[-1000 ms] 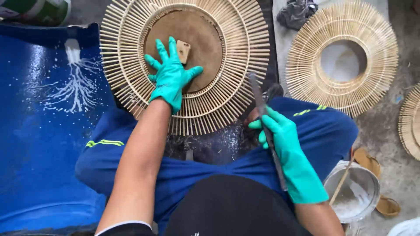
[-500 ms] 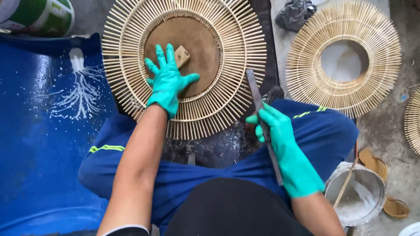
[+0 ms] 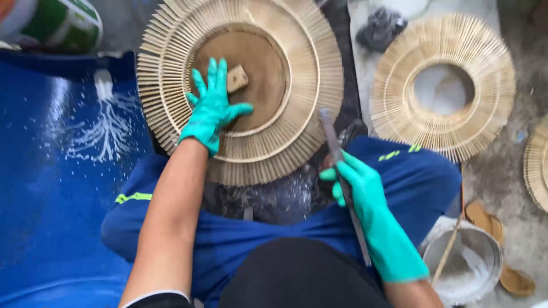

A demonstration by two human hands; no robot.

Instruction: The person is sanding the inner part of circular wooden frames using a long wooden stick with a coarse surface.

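While my left hand (image 3: pixel 212 108), in a teal rubber glove, lies flat with its fingers spread on the round sunburst frame of thin bamboo sticks (image 3: pixel 242 85), my right hand (image 3: pixel 357 188), gloved the same way, is closed around a long flat grey metal blade (image 3: pixel 341 171). The blade points up and away from me, its tip near the lower right rim of the frame but not touching it, as far as I can tell. My left palm rests on the inner ring, with the fingertips reaching onto the brown disc (image 3: pixel 251 71) at the frame's centre, just beside a small pale wooden block (image 3: pixel 237 78) lying on that disc. The frame sits in front of my knees, which are in blue trousers (image 3: pixel 399 171) with yellow stripes.

To my right, well apart, a second bamboo sunburst ring with an open centre (image 3: pixel 442 85) lies on the grey floor (image 3: pixel 514 165). Near my right elbow stands a white bucket (image 3: pixel 465 268) with a stick in it. On my left spreads a shiny blue sheet (image 3: pixel 57 188) splashed with white.
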